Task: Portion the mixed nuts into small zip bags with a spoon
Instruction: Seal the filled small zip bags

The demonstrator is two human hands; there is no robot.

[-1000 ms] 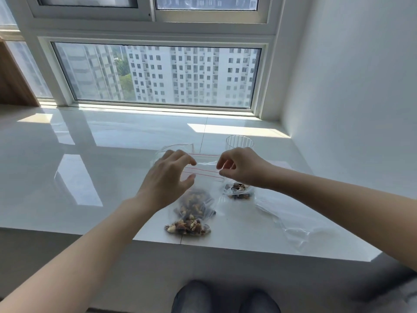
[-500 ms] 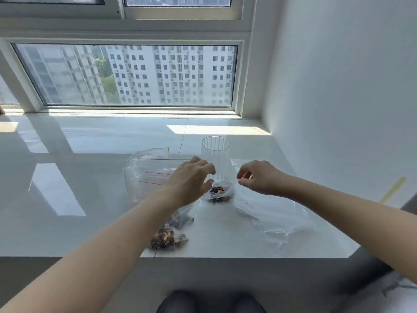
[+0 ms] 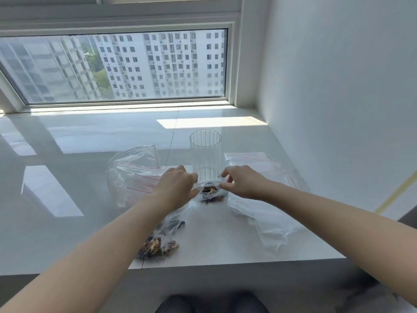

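A small zip bag (image 3: 211, 193) with a few mixed nuts in it lies on the white sill (image 3: 90, 211), just in front of a ribbed clear glass (image 3: 205, 152). My left hand (image 3: 178, 188) pinches the bag's top edge on the left. On the right, my right hand (image 3: 242, 182) pinches the same edge. A second bag of nuts (image 3: 158, 242) lies near the front edge, partly under my left forearm. No spoon is in sight.
A large clear bag with red zip lines (image 3: 133, 175) stands open at the left. More clear bags (image 3: 264, 213) lie crumpled at the right, close to the white wall (image 3: 338, 98). The window (image 3: 112, 66) runs along the back.
Both hands left the large bag on the left and came together on the small bag of nuts in front of the glass. The view swung to the right.
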